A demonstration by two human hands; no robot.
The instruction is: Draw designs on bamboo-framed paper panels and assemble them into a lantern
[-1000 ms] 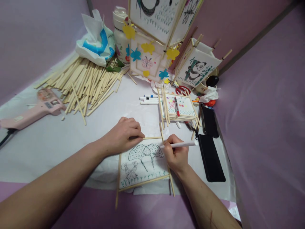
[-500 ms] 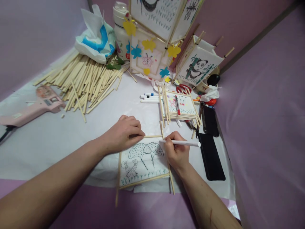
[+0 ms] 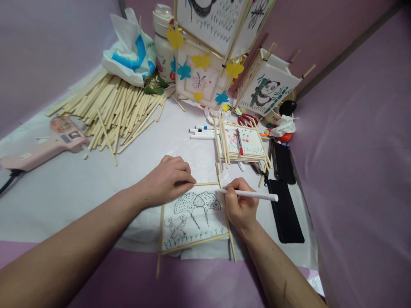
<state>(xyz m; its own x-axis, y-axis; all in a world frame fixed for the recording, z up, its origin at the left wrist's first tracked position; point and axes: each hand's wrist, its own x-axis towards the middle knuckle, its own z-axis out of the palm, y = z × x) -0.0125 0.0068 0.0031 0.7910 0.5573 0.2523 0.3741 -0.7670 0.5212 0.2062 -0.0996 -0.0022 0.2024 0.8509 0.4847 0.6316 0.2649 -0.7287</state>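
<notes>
Big messy pile of wooden sticks (image 3: 112,109) spread across the back left of the bench (image 3: 64,188), with a pink glue gun (image 3: 45,145) lying just in front of it. A crumpled white and blue plastic bag (image 3: 130,51) sits behind the sticks, next to a white bottle (image 3: 162,42). Finished paper lanterns: one with yellow and blue flower cutouts (image 3: 201,77), and a panda lantern (image 3: 268,87) tipped over to its right. Nearer in there's a stack of framed panels (image 3: 242,143) with a red marker (image 3: 239,141) lying on top, white markers (image 3: 201,131) just left of it, red scissors (image 3: 247,119) behind. Two black phones (image 3: 284,188) lie along the right edge.
</notes>
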